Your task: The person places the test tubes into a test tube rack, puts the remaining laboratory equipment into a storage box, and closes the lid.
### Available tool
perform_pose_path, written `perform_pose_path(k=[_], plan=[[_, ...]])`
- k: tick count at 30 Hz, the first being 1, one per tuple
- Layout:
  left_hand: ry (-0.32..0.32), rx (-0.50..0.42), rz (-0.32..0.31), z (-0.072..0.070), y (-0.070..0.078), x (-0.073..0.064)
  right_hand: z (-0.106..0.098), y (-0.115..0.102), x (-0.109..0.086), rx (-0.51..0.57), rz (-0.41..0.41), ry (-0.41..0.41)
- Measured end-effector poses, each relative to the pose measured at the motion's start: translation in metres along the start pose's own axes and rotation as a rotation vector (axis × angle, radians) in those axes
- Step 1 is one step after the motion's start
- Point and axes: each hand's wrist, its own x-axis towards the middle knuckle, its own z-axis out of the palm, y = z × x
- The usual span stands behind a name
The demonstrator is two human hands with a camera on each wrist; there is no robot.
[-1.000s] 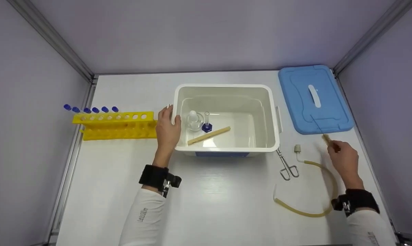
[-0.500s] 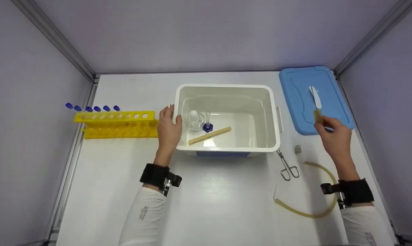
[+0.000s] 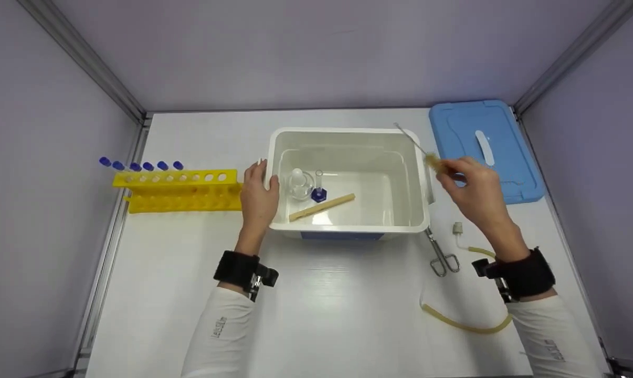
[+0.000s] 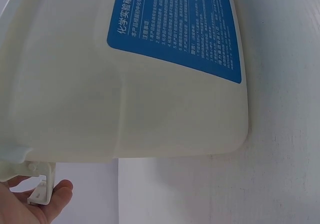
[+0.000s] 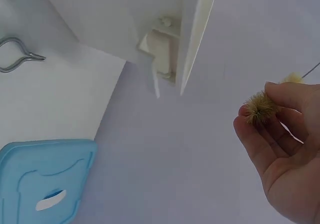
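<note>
My right hand (image 3: 476,189) pinches a test tube brush (image 3: 433,160) by its tan bristles, over the right rim of a white plastic storage box (image 3: 348,229). The brush's thin wire handle points away to the back left, across the rim. In the right wrist view, the bristle tuft (image 5: 260,108) shows between thumb and fingers. My left hand (image 3: 259,202) holds the box at its left side, fingers around the side latch (image 4: 47,181). Inside the box lie a glass alcohol lamp (image 3: 299,185) with a white cap, a small cylinder with a blue base (image 3: 319,195) and a wooden test tube clamp (image 3: 322,208).
A yellow rack (image 3: 175,178) holding several blue-capped tubes stands left. A blue lid (image 3: 510,184) lies at the back right. Metal crucible tongs (image 3: 440,257), a stopper (image 3: 457,228) and a rubber hose (image 3: 468,328) lie on the table at the right, the hose partly hidden under my right arm.
My right hand has carried the brush from the table beside the lid, up over the lid and then left to the box's right rim. The left hand has stayed on the box.
</note>
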Motion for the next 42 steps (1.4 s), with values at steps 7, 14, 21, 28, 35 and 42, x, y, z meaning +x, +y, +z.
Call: perform_pose_path(k=[7, 14, 21, 28, 35, 42], plan=[[-0.001, 0.001, 0.003, -0.002, -0.002, 0.001, 0.019, -0.026, 0.025, -0.069, -0.043, -0.168], [0.001, 0.005, -0.001, -0.001, -0.001, 0.001, 0.038, -0.035, 0.041, -0.134, -0.065, -0.313], [0.006, 0.007, 0.007, 0.0, -0.001, 0.002, 0.055, -0.035, 0.048, -0.198, -0.048, -0.447], [0.002, 0.006, 0.002, 0.0, -0.001, 0.0, 0.073, -0.032, 0.055, -0.304, -0.062, -0.557], [0.022, -0.005, 0.007, 0.0, -0.001, 0.001, 0.085, -0.024, 0.056, -0.353, -0.093, -0.598], [0.026, -0.012, 0.004, 0.002, -0.003, 0.0, 0.094, -0.015, 0.054, -0.371, -0.096, -0.634]])
